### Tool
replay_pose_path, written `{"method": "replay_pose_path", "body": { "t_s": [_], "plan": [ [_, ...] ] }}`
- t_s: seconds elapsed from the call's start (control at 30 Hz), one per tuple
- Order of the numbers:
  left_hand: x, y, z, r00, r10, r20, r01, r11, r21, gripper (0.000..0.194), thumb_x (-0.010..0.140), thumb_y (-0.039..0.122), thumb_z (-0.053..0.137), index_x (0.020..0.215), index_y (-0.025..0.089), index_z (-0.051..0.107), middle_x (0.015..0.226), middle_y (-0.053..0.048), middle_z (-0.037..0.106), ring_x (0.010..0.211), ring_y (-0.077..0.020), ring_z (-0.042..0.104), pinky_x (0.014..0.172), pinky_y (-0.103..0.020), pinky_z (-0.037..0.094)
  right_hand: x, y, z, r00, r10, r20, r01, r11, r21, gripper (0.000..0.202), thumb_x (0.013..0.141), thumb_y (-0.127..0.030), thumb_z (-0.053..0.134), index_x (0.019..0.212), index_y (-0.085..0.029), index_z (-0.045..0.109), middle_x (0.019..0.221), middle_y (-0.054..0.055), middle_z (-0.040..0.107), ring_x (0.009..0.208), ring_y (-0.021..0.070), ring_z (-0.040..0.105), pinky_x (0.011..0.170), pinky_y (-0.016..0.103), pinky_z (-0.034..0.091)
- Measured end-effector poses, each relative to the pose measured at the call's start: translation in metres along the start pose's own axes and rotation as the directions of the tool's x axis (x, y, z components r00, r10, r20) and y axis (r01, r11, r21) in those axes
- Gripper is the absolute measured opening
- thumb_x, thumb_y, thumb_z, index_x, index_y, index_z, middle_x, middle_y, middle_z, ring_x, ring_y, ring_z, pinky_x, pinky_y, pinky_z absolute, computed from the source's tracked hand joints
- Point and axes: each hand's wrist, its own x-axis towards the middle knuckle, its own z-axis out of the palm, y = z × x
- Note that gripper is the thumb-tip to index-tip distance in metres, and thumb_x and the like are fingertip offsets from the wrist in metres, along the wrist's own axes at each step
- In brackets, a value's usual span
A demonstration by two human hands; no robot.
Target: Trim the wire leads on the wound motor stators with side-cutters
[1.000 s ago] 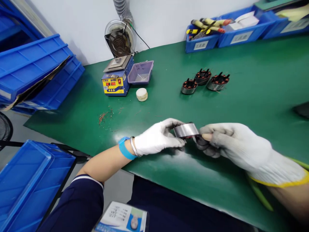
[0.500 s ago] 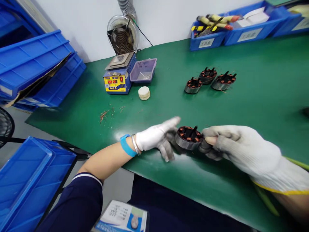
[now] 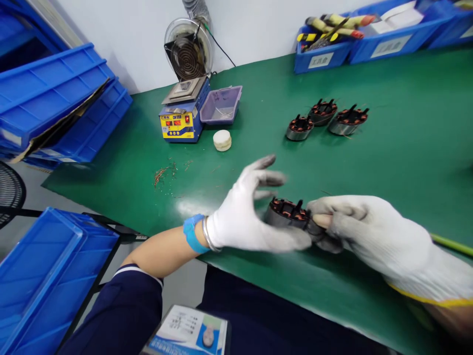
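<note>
A motor stator [image 3: 285,215] with copper windings, black posts and a steel rim is low over the front of the green bench. My right hand [image 3: 354,227], in a white glove with grey fingers, pinches its right side; a bare fingertip pokes out of the glove. On the other side, my left hand [image 3: 254,212] is gloved too, its fingers spread around the left of the stator, with the thumb passing in front of it. Whether the left fingers touch it cannot be told. Farther back stand three similar stators [image 3: 348,122], with fine wires sticking out.
A blue-yellow solder pot [image 3: 181,125] stands at the back left, beside a purple tray [image 3: 221,106] and a round white pad [image 3: 222,141]. Copper wire scraps [image 3: 162,175] lie nearby. Blue tool bins [image 3: 321,59] line the wall; blue crates [image 3: 55,98] are stacked left.
My left hand has turned over, with its fingers raised and spread wider and its thumb now across the stator's front. My right hand keeps its hold on the stator.
</note>
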Motion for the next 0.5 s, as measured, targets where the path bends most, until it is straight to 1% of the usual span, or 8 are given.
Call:
{"method": "replay_pose_path", "body": {
  "t_s": [0.07,0.1,0.17,0.27,0.33,0.37,0.43,0.5],
  "plan": [
    [0.004,-0.004,0.000,0.990,-0.114,0.085,0.115,0.993,-0.010,0.058,0.069,0.047,0.085,0.114,0.018,0.062,0.115,-0.012,0.070,0.103,-0.0265,0.070,0.097,-0.046,0.057,0.001,0.003,0.001,1.000,0.027,-0.007,-0.027,1.000,0.016,0.039,0.049,-0.052,0.083,0.047,-0.020,0.060,0.043,0.001,0.051,0.036,0.0112,0.043,0.036,0.025,0.039],
    [0.006,-0.007,0.001,0.989,-0.108,0.100,0.105,0.994,0.029,0.060,0.069,0.045,0.084,0.118,0.018,0.061,0.115,-0.011,0.071,0.102,-0.0263,0.070,0.096,-0.044,0.057,0.002,0.005,0.001,0.999,0.041,-0.011,-0.040,0.999,0.035,0.036,0.048,-0.049,0.083,0.049,-0.020,0.061,0.044,0.002,0.053,0.037,0.0113,0.044,0.037,0.024,0.038],
    [0.011,-0.011,0.002,0.999,0.030,0.035,-0.036,0.979,0.203,0.052,0.072,0.040,0.080,0.116,0.018,0.063,0.116,-0.011,0.071,0.107,-0.0277,0.069,0.099,-0.044,0.055,0.005,0.007,0.003,0.998,0.068,-0.001,-0.068,0.990,0.125,0.034,0.048,-0.046,0.082,0.052,-0.020,0.061,0.045,0.003,0.055,0.037,0.0120,0.044,0.035,0.024,0.035],
    [0.016,-0.016,0.003,0.953,0.303,-0.005,-0.262,0.833,0.487,0.032,0.079,0.033,0.067,0.108,0.018,0.065,0.117,-0.013,0.072,0.108,-0.0291,0.069,0.098,-0.046,0.053,0.008,0.009,0.003,0.997,0.053,0.057,-0.064,0.971,0.232,0.040,0.050,-0.053,0.077,0.049,-0.022,0.052,0.043,0.003,0.052,0.035,0.0128,0.042,0.033,0.026,0.031],
    [0.017,-0.018,0.003,0.935,0.354,0.014,-0.301,0.773,0.558,0.025,0.082,0.032,0.062,0.103,0.018,0.065,0.110,-0.012,0.074,0.101,-0.0279,0.071,0.093,-0.045,0.054,0.008,0.010,-0.002,0.999,0.014,0.051,-0.019,0.996,0.091,0.044,0.057,-0.061,0.072,0.051,-0.023,0.051,0.044,0.003,0.052,0.036,0.0147,0.044,0.035,0.029,0.035],
    [0.017,-0.018,0.003,0.934,0.358,0.005,-0.297,0.767,0.569,0.024,0.083,0.033,0.061,0.102,0.018,0.065,0.107,-0.012,0.074,0.099,-0.0273,0.071,0.091,-0.044,0.054,0.008,0.010,-0.007,0.999,-0.042,0.003,0.042,0.997,-0.071,0.043,0.062,-0.063,0.070,0.057,-0.024,0.056,0.049,0.005,0.056,0.040,0.0174,0.049,0.039,0.032,0.041],
    [0.017,-0.020,0.003,0.938,0.345,-0.037,-0.262,0.776,0.574,0.026,0.083,0.034,0.062,0.103,0.018,0.064,0.106,-0.012,0.074,0.100,-0.0269,0.071,0.092,-0.043,0.054,0.007,0.010,-0.017,0.946,-0.314,-0.082,0.240,0.847,-0.475,0.037,0.072,-0.062,0.066,0.077,-0.025,0.066,0.074,0.011,0.072,0.062,0.0270,0.067,0.056,0.041,0.055],
    [0.017,-0.022,0.003,0.941,0.330,-0.072,-0.231,0.783,0.577,0.030,0.083,0.037,0.064,0.106,0.018,0.064,0.110,-0.013,0.074,0.106,-0.0274,0.070,0.095,-0.043,0.054,0.010,0.011,-0.027,0.772,-0.633,0.050,0.446,0.484,-0.753,0.033,0.079,-0.054,0.065,0.098,-0.027,0.068,0.104,0.016,0.076,0.094,0.0351,0.072,0.083,0.051,0.057]
  ]
}}
